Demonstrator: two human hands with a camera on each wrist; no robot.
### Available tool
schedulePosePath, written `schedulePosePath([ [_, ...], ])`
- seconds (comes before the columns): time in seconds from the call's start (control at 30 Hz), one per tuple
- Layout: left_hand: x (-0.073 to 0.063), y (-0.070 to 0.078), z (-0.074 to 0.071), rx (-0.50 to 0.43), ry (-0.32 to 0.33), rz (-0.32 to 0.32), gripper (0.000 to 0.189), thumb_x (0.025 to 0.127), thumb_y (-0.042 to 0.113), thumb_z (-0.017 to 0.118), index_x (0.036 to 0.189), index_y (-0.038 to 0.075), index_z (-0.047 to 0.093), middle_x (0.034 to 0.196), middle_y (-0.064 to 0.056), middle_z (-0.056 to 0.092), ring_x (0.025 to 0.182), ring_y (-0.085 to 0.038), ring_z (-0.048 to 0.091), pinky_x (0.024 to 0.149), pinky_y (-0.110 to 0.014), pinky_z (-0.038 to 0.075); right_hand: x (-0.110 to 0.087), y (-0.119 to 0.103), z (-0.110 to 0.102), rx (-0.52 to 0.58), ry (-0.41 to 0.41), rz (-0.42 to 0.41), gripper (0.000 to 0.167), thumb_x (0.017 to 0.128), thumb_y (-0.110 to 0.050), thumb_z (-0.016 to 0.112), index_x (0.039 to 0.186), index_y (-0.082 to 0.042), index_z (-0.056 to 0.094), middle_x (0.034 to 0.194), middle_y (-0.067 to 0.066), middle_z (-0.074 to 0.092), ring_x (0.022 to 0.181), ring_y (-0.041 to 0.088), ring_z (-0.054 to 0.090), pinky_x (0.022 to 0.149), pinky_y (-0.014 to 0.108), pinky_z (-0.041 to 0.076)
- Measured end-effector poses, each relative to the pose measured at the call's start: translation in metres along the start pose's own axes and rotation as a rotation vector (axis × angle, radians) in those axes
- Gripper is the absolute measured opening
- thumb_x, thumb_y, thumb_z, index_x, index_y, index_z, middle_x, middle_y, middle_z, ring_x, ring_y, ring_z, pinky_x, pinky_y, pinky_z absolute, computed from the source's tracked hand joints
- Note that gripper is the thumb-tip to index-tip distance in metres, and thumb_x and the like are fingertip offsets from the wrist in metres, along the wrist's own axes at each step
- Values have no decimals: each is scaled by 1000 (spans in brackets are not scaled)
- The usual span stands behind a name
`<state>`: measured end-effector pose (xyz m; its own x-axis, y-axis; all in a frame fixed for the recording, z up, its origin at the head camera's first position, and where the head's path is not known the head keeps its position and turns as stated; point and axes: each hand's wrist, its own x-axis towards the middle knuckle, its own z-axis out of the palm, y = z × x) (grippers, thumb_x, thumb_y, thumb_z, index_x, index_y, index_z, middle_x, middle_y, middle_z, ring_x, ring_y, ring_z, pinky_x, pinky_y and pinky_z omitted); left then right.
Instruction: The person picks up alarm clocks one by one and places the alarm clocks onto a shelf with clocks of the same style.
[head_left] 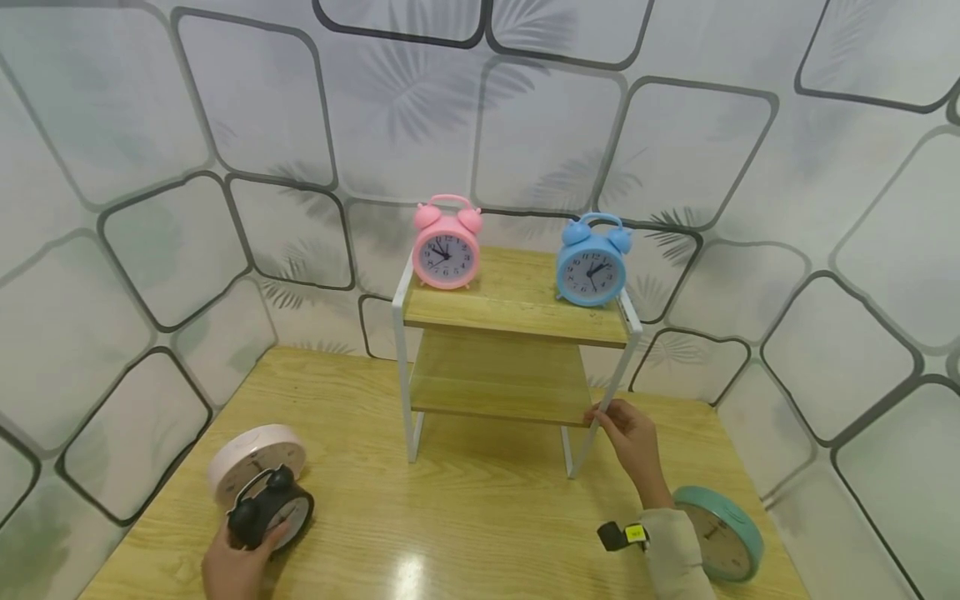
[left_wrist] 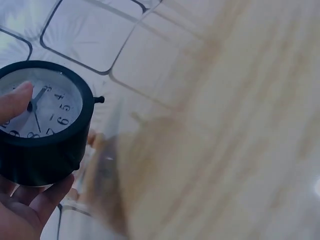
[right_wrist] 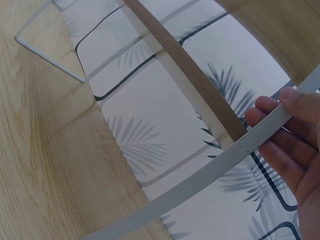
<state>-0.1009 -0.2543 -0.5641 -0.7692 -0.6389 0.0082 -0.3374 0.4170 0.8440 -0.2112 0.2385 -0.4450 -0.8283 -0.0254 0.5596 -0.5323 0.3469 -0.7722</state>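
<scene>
Gripping the black clock [left_wrist: 50,122] in your left hand [head_left: 236,567], thumb on its dial, you pinch a shelf leg [right_wrist: 200,174] in your right hand [head_left: 633,433]; the hands are well apart. Table [head_left: 450,517] spreads between them, its far edge meeting the wall [head_left: 337,108] beyond. A pale clock [head_left: 258,442] sits just past your left hand, a teal clock [head_left: 723,533] beside your right sleeve [head_left: 675,554]. Numerals 4 to 7 read plainly on the black clock; the yellow tag [head_left: 635,533] at your right wrist is too small. The black clock tilts, its case round, with a handle.
</scene>
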Motion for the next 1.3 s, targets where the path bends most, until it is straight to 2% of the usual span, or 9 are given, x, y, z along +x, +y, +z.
schedulePosePath([
  [0.1,4,9,-7,-10,-38,38,57,68,29,85,108,-2,60,89,-21,69,66,-3,58,56,-13,39,0,-1,0,-7,-1,3,6,85,11,59,89,12,63,83,31,65,74,2,68,69,20,55],
  [0.23,9,26,-17,-60,-101,135,50,68,22,85,107,3,60,78,22,61,69,17,46,60,-6,40,0,-2,-1,-9,-1,13,5,85,11,59,89,12,63,83,31,65,74,2,68,68,20,55],
  [0.33,15,40,-26,-96,-182,204,55,71,21,83,115,3,57,80,39,47,76,22,44,64,-4,40,1,-3,-1,-14,-3,21,5,85,11,60,89,13,62,83,31,65,73,1,67,68,19,55],
  [0.57,33,76,-44,-106,-342,259,61,76,21,80,124,0,49,85,38,49,81,19,48,66,-12,48,2,-5,-1,-11,-12,23,5,84,12,60,89,14,62,83,32,65,73,0,67,67,19,55],
  [0.73,44,101,-57,-49,-440,250,66,79,26,76,129,-2,44,100,12,62,80,17,49,69,-16,48,2,2,-1,-5,-7,10,5,84,13,59,88,13,62,82,32,65,72,0,67,67,20,55],
  [0.83,48,115,-63,-28,-445,289,65,81,26,75,130,-3,43,102,8,61,80,16,48,70,-16,46,2,13,-2,3,-3,16,6,84,12,60,88,11,63,81,29,66,72,0,67,67,19,55],
  [1.03,57,140,-72,-129,-420,396,51,82,16,74,123,5,48,89,34,50,82,13,52,68,-16,47,3,21,-3,6,-8,2,5,85,9,60,89,10,63,82,28,67,73,-2,66,67,16,54],
  [1.23,63,170,-83,-174,-417,453,40,81,14,74,113,24,51,88,30,54,80,7,53,65,-18,48,4,-3,-3,7,-31,-4,4,83,15,58,87,17,60,82,35,62,73,0,67,67,21,55],
  [1.3,63,182,-86,-172,-424,467,39,81,14,74,111,26,51,86,28,55,78,4,53,64,-18,48,4,1,-3,15,-33,-17,4,83,16,58,87,17,60,81,35,62,74,0,67,67,21,56],
])
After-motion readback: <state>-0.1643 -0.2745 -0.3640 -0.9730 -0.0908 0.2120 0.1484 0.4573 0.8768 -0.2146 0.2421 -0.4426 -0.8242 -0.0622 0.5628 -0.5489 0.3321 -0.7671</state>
